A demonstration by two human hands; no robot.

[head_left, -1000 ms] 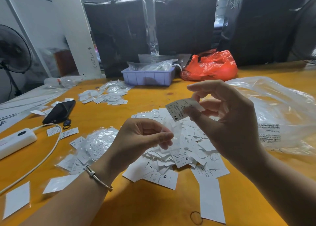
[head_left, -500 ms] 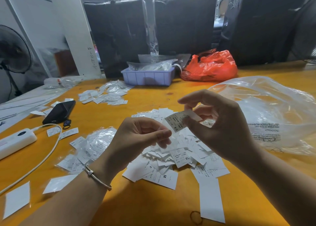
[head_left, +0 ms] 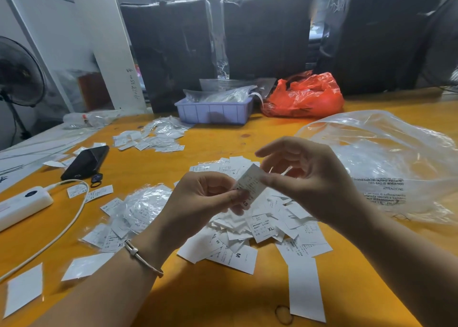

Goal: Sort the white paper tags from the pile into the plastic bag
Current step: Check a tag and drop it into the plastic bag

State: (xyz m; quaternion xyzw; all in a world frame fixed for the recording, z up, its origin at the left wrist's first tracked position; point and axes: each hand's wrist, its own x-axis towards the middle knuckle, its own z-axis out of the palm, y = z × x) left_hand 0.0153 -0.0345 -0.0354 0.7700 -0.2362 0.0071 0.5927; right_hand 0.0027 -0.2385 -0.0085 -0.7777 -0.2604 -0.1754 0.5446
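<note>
Both hands meet above the tag pile (head_left: 260,227) on the yellow table (head_left: 210,302). 1 white tag (head_left: 249,185) pinched between left hand (head_left: 200,200) thumb and fingers and right hand (head_left: 307,178) fingertips. Clear plastic bag (head_left: 386,158) lies just right.

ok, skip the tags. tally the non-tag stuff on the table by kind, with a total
Clear plastic bag: 1
Red plastic bag: 1
Lilac tray: 1
Black phone: 1
White power strip: 1
Total: 5
Small clear sleeves among the tags not counted.
</note>
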